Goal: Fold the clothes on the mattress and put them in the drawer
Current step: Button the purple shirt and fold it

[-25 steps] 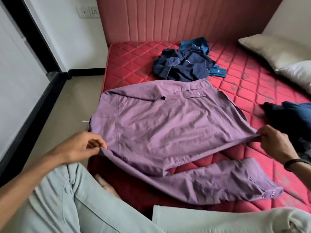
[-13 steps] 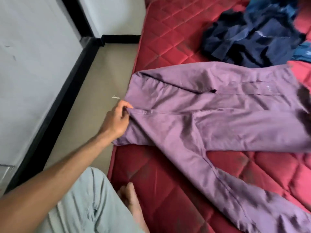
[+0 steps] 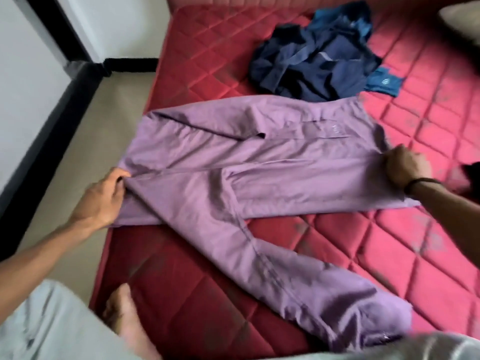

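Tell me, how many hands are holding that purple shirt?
2. The left hand pinches the purple shirt at its left edge, near the mattress side; the right hand grips its right edge.

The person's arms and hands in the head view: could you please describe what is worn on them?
Both forearms are bare, with no sleeves showing and no gloves. The right hand has a thin dark band around its wrist. The left hand and its wrist carry nothing visible. The picture is too blurred to rule out rings.

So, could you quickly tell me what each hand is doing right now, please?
Left hand: pinches the purple shirt at its left edge.
Right hand: grips the same shirt at its right edge.
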`<state>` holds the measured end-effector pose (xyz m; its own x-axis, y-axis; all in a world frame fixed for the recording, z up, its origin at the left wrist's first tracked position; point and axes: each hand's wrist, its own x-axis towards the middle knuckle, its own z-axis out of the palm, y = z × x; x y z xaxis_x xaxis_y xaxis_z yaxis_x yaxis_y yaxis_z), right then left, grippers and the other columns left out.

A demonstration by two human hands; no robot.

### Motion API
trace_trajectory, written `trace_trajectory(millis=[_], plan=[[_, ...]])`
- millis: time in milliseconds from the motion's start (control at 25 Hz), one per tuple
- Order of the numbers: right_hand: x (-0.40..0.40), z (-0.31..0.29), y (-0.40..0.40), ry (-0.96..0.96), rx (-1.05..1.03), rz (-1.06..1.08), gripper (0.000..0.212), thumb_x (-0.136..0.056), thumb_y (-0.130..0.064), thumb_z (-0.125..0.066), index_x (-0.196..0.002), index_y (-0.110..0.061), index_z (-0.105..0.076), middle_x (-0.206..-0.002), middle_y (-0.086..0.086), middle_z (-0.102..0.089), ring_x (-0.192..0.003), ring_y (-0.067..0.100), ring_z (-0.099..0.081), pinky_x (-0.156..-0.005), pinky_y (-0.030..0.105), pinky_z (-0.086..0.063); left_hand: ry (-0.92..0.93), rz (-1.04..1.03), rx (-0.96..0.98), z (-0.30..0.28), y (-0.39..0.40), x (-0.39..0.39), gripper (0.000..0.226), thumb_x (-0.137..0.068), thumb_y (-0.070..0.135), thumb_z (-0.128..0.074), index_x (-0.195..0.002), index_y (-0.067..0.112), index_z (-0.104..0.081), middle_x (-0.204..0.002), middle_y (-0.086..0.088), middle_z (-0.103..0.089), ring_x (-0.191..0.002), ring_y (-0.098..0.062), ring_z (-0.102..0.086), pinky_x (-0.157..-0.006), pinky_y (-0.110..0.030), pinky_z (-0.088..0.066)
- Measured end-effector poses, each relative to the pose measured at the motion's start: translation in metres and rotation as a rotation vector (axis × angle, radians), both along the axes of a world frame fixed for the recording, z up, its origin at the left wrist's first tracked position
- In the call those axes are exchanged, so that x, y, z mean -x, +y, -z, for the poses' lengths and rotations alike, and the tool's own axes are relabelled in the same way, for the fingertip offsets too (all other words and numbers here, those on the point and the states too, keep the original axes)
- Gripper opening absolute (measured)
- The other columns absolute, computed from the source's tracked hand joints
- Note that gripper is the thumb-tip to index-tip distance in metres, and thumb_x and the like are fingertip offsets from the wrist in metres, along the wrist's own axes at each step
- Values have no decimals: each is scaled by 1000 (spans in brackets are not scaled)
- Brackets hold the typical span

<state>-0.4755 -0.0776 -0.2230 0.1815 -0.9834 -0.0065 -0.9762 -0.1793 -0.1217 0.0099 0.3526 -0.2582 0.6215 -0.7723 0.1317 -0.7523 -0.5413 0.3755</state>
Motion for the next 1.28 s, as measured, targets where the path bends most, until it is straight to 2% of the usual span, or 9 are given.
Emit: trace_trajectory(millis=[160, 440, 600, 680, 800, 920, 1000, 1160, 1280], plan=[[9, 29, -5, -66, 84, 36, 35, -108, -31, -32, -116, -2, -48, -107, 42, -63, -98, 59, -63, -82, 56, -47, -34, -8, 24, 19, -4, -21, 25, -102, 34, -35, -115, 25, -56, -95, -27, -67, -80, -50, -67, -73, -61, -54], [5, 18, -7, -107, -8, 91, 49, -100, -43, -43, -127, -3, -44, -125, 38, -57, -115, 56, -54, -97, 57, -44, -64, -105, 26, 42, -15, -24, 34, -103, 46, -41, -112, 15, -50, -84, -24, -60, -75, -45, -61, -71, -56, -52], [12, -31, 116, -261, 138, -396, 59, -89, -60, -59, -121, -10, -58, -114, 12, -63, -104, 34, -58, -91, 50, -48, -6, -171, 121, 20, -9, -4, 35, -88, 22, -51, -113, 46, -48, -105, -24, -66, -96, -48, -63, -85, -56, -53], [24, -45, 215, -297, -192, -596, 52, -86, -73, -57, -91, -22, -67, -84, -5, -70, -76, 14, -64, -73, 42, -54, -31, -72, 261, -1, -8, 14, 43, -84, 22, -45, -118, 47, -48, -111, -20, -62, -103, -45, -59, -95, -54, -49], [32, -35, 310, 111, -480, -634, 65, -71, -89, -59, -95, -28, -65, -89, -10, -69, -85, 12, -66, -75, 37, -54, 2, 84, 307, -21, -10, 48, 29, -91, 11, -54, -118, 19, -59, -101, -16, -68, -90, -40, -66, -84, -49, -52], [26, -21, 328, 283, -393, -615, 45, -80, -52, -77, -108, -19, -65, -111, 3, -66, -109, 26, -63, -89, 38, -47, 155, 154, 195, -27, -7, 85, 16, -94, 15, -67, -110, 16, -63, -80, -9, -72, -69, -28, -67, -67, -36, -48], [16, -37, 332, 156, -354, -643, 26, -89, -32, -70, -107, -15, -62, -109, 7, -67, -106, 29, -63, -86, 36, -43, 448, 26, 214, -20, -7, 104, 11, -98, 23, -66, -104, 16, -61, -78, -15, -73, -55, -24, -65, -57, -31, -49], [6, -110, 337, -383, -312, -598, 10, -100, -15, -63, -100, -17, -53, -63, -2, -63, -54, 12, -51, -53, 26, -36, 902, -354, 386, -13, -10, 104, 33, -105, 37, -54, -115, 5, -53, -86, -27, -69, -42, -13, -65, -42, -28, -55], [11, -165, 351, -926, -521, -391, 13, -98, -26, -65, -96, -13, -65, -64, 14, -62, -59, 15, -53, -51, 28, -42, 1095, -449, 445, -18, -10, 99, 32, -107, 41, -49, -111, 9, -52, -81, -21, -67, -41, -16, -66, -38, -26, -54]])
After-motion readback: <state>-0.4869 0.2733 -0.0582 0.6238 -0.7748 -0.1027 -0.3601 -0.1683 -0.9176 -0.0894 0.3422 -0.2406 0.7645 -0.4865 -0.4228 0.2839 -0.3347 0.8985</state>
